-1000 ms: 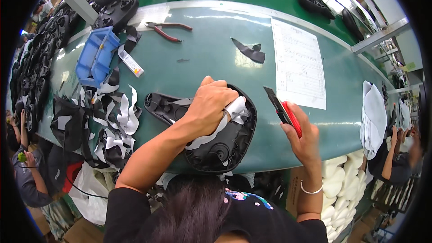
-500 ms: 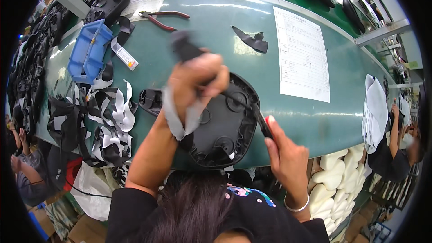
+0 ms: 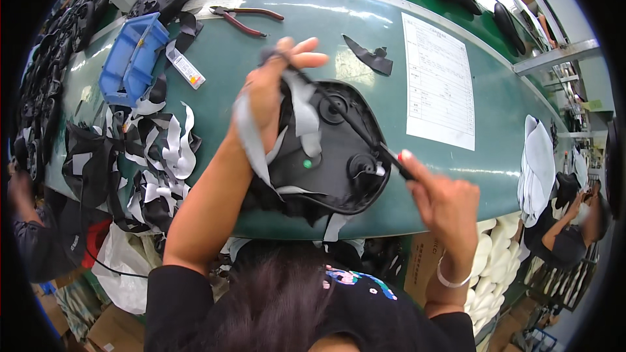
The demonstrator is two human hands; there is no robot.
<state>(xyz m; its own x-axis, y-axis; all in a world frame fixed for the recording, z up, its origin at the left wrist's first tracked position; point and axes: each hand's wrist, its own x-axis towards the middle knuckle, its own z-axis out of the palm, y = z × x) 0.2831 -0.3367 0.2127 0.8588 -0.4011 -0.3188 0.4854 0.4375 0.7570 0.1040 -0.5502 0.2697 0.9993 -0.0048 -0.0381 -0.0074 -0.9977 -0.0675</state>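
A black saddle-shaped seat [image 3: 306, 176] lies underside up on the bench before me, round sockets and cover edges showing. My left hand [image 3: 267, 91] is raised over its far left side, gripping a black-and-grey fabric strip [image 3: 306, 117], some fingers stretched out. One dark length of the strip runs taut to the seat's right rim. There, my right hand [image 3: 447, 205] is closed round a slim black utility knife [image 3: 396, 161] with a bit of red by the thumb. The knife's tip touches or nearly touches the rim; the blade is too small to make out.
Fabric scraps [image 3: 156, 156] heap at the left, beside a blue bin [image 3: 134, 58] and a box-cutter-sized white packet [image 3: 186, 68]. Red-handled nippers [image 3: 248, 21], a black offcut [image 3: 370, 57] and a printed sheet [image 3: 440, 81] lie farther back. Pale foam pieces [image 3: 486, 267] stand at the right.
My left hand has moved up and slightly left, drawing out more strip. The seat has turned and shifted. My right hand and the knife have moved right along the rim.
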